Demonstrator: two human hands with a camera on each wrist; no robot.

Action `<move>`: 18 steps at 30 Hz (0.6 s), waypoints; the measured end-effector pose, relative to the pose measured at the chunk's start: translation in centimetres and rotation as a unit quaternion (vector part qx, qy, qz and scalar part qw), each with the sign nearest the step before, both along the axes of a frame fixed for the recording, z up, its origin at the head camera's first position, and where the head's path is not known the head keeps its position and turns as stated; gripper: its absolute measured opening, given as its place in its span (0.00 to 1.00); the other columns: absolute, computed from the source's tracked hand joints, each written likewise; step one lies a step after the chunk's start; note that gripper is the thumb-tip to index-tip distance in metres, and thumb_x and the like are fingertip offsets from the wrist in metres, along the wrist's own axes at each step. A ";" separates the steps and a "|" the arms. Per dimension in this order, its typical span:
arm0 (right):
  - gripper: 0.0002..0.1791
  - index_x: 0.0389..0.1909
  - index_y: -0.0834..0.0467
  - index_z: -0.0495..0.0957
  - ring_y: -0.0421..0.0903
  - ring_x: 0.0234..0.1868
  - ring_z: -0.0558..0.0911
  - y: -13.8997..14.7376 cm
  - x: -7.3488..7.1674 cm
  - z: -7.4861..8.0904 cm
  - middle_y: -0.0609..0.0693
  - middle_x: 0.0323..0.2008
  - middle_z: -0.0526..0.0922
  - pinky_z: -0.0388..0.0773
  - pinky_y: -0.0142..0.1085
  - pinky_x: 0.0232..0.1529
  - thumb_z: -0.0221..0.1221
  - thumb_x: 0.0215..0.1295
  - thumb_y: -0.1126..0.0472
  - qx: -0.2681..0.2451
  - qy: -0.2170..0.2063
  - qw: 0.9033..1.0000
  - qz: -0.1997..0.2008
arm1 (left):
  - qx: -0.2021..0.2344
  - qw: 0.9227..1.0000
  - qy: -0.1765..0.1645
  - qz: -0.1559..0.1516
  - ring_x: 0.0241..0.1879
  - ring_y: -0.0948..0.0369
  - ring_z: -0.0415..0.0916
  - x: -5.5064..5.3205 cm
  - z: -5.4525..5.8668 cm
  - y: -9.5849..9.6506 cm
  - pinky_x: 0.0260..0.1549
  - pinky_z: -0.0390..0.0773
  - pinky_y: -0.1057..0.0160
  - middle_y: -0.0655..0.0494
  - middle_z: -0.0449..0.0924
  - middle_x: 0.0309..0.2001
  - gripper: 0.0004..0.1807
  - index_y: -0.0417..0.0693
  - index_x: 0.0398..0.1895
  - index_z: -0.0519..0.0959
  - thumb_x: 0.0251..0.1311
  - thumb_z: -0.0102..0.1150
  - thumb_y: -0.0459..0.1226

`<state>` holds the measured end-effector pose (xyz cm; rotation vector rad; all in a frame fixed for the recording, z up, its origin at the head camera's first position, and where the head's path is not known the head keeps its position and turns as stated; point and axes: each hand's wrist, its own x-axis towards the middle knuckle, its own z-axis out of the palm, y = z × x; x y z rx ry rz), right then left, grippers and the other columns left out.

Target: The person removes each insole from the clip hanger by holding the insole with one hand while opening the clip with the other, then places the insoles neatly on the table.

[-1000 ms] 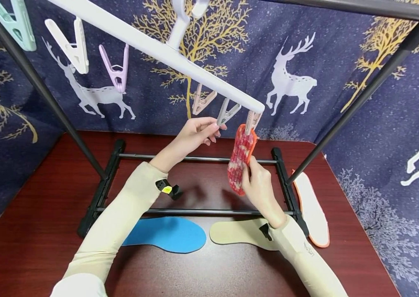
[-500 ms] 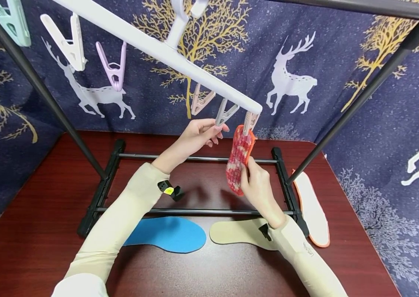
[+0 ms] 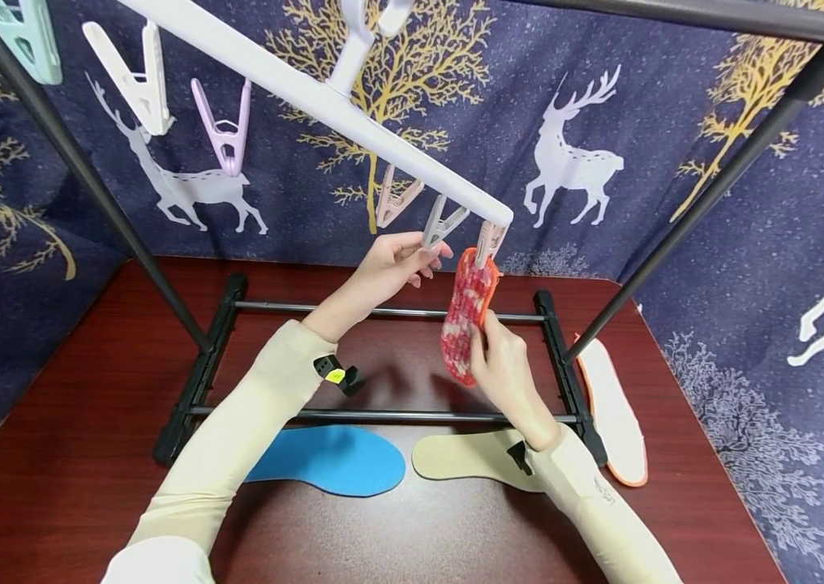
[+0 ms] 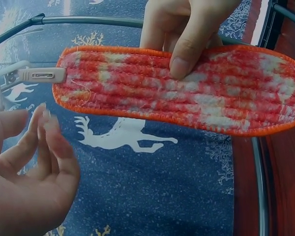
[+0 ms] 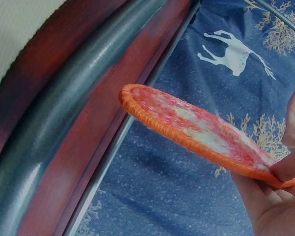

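A red and cream fuzzy insole (image 3: 469, 304) with orange edging hangs from the beige clip (image 3: 489, 241) at the low end of a white hanger (image 3: 397, 146). My right hand (image 3: 508, 365) pinches the insole by its side edge, thumb on the fuzzy face, as the left wrist view also shows. Beside it, my left hand (image 3: 392, 266) is raised with its fingers loosely bent, the thumb right at the lower end of a grey clip (image 3: 441, 223). In the left wrist view, a gap shows between the left thumb and fingertips (image 4: 48, 118), with nothing in it.
A black rack (image 3: 203, 381) stands on the dark red table. In front lie a blue insole (image 3: 339, 460) and a beige insole (image 3: 466, 457); a white, orange-edged insole (image 3: 612, 410) lies right. White (image 3: 138, 85), purple (image 3: 228, 134) and green (image 3: 27, 36) clips hang at upper left.
The hanger's low end and the insole have shifted slightly left, and my right hand moves with them. My left hand has edged slightly right.
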<state>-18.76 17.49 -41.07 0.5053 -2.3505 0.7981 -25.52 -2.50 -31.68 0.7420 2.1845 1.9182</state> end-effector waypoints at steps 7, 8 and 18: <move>0.05 0.41 0.64 0.73 0.47 0.23 0.79 0.0 0.2 0.1 0.58 0.28 0.82 0.73 0.37 0.20 0.54 0.67 0.68 0.001 -0.005 1.000 0.008 | -0.005 1.000 0.015 0.016 0.44 0.53 0.72 0.0 0.0 0.2 0.39 0.78 0.61 0.48 0.79 0.50 0.15 0.41 0.52 0.80 0.70 0.52 0.40; 0.05 0.42 0.64 0.73 0.47 0.22 0.79 0.0 0.2 0.1 0.58 0.28 0.82 0.73 0.37 0.20 0.54 0.67 0.69 0.001 -0.005 1.000 0.009 | -0.007 1.000 0.014 0.018 0.43 0.53 0.72 0.0 0.1 0.2 0.38 0.78 0.62 0.48 0.80 0.50 0.15 0.42 0.52 0.80 0.70 0.52 0.40; 0.06 0.43 0.64 0.74 0.46 0.23 0.80 -0.2 0.3 0.1 0.58 0.29 0.83 0.74 0.35 0.19 0.54 0.68 0.68 0.004 -0.004 1.000 0.018 | 0.019 0.999 0.024 0.038 0.37 0.56 0.75 -0.2 0.4 1.1 0.32 0.76 0.68 0.40 0.82 0.48 0.15 0.37 0.53 0.78 0.69 0.54 0.36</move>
